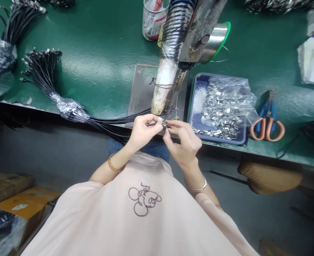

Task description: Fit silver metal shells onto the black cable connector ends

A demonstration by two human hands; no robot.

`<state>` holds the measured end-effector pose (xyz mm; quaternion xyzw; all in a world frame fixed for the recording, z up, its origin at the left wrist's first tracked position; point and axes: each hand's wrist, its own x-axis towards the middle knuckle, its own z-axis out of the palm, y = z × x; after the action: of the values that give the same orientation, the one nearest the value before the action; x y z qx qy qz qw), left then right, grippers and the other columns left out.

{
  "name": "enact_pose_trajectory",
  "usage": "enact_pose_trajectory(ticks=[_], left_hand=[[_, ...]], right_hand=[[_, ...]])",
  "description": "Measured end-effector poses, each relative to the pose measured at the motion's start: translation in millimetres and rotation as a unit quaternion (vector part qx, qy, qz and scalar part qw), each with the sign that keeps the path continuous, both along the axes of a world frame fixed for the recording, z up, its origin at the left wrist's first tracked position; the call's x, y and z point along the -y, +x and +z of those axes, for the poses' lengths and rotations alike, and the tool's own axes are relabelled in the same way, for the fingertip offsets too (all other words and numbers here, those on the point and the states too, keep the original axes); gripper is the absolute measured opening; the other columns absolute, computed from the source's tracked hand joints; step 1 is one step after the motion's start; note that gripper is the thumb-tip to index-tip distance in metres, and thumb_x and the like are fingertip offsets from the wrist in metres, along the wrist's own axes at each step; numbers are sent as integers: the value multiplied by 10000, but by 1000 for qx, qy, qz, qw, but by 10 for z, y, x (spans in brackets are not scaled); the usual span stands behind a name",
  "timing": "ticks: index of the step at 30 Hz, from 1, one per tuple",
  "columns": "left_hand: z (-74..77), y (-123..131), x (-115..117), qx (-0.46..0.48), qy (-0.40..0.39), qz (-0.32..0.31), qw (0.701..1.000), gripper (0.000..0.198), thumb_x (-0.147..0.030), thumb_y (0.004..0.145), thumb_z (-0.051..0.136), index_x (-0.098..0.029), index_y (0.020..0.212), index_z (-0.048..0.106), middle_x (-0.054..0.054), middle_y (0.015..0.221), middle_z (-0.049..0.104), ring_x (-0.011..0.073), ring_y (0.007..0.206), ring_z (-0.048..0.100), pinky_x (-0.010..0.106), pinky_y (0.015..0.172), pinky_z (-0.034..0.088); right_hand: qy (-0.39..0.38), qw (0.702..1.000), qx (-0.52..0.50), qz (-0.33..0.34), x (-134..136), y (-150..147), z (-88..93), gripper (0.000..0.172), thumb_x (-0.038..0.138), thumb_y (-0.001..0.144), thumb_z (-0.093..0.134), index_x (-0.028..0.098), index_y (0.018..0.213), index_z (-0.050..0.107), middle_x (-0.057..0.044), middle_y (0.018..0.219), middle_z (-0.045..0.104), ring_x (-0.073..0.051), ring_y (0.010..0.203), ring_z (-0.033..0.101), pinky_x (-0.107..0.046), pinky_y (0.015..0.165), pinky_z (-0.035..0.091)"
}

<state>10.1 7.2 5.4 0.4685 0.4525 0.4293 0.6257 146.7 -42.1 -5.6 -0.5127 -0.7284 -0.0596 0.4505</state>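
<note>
At the bench's front edge, my left hand point(144, 131) pinches the end of a thin black cable. My right hand point(182, 141) closes its fingertips on a small metal connector point(164, 123) at that cable end; its fine detail is too small to tell. Both hands meet just below a soldering fixture with a white, wrapped tube point(164, 76) and a narrow metal tip. More black cables point(106, 121) run left from under my left hand into a bundle bound with clear plastic wrap point(70, 108). A dark metal plate point(140, 85) lies beneath the fixture.
Right of the plate stands a blue tray point(218, 137) of small metal connectors and a plastic bag. Beside it lie orange-handled pliers point(267, 119). A solder spool point(218, 41) and a cup point(154, 21) stand behind. Another cable bundle point(0, 58) is far left.
</note>
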Motion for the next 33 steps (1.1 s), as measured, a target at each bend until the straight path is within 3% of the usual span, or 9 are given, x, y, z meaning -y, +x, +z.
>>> enact_pose_trajectory(ticks=[18,33], left_hand=[[9,4,54,-48,64,-3,997,118,-240,725,659,-163,648,614,-62,540,407,70,512,309,217,496,292],[-45,-21,41,-59,49,-13,997,130,-243,729,638,-149,644,611,-77,508,357,57,484,261,214,485,236]], right_hand=[[-6,1000,-18,-13,-26,-24,28,181,59,858,677,232,873,625,-36,916,764,-151,821,749,-250,717,610],[-8,1000,-5,19,-10,-6,8,203,49,858,655,230,854,562,-49,909,762,-151,818,751,-245,719,595]])
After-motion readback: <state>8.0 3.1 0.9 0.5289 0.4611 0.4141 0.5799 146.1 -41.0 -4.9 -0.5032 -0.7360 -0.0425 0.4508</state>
